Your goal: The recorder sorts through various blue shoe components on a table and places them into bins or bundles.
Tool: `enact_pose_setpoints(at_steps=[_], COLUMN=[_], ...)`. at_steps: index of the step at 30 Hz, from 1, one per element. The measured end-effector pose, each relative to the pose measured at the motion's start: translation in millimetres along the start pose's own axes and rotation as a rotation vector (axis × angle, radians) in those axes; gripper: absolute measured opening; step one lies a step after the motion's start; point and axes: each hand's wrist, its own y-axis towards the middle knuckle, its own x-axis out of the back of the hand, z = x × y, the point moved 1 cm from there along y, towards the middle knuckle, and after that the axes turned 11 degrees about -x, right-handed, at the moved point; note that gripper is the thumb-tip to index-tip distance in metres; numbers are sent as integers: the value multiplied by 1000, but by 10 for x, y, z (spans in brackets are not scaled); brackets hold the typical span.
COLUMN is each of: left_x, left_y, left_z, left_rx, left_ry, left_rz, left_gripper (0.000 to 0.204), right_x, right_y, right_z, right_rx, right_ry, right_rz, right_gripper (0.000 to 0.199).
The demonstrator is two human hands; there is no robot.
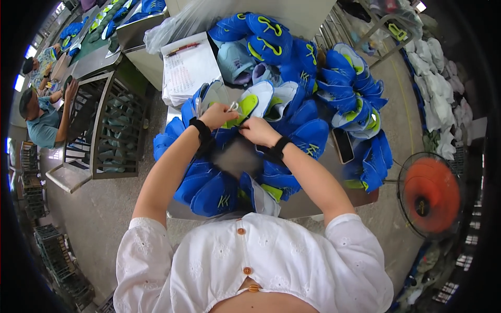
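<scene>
Both hands are at the far side of a ring of blue shoe uppers (214,190) on the table. My left hand (215,116) is closed at a shoe upper with a yellow-green tongue (248,106). A small pale loop (234,106), perhaps the handle of scissors, shows at its fingertips. Just to the right and nearer, my right hand (259,131) pinches the blue edge of the upper between the hands. The fingers partly hide that upper. Beside my left wrist, a thin silvery tool (198,107) stands among the uppers.
Papers with a pen (190,65) lie at the back left, near more blue uppers (266,39). A phone (343,145) rests on the right, by another pile of uppers (350,86). An orange fan (430,195) stands right of the table. Two people work beside a slatted cart (107,125) at left.
</scene>
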Motion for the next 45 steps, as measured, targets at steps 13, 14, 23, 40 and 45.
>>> enact_pose_setpoints(at_steps=[13,14,23,40,45], left_x=[-588,-632,-1413,-1188,-583], left_y=[49,33,266,517,-224], left_z=[-466,-492,-674,-835,-1150], left_rx=[-426,-340,-491,-330,-508], left_ry=[140,103,360,294,64], left_rz=[-481,-403,-147,89,-119], left_gripper=[23,22,37,45,31], right_x=[343,338,432,1251,812], right_y=[-245,-280,-836,-1521,-1286], right_z=[-138,-241,-241,-1648,-2294], right_rx=[-75,-78,-14,44,-352], right_ry=[653,663,711,2252,2368], right_rz=[-287,-354,-529,-946,-720], right_gripper=[14,16,25,19,14])
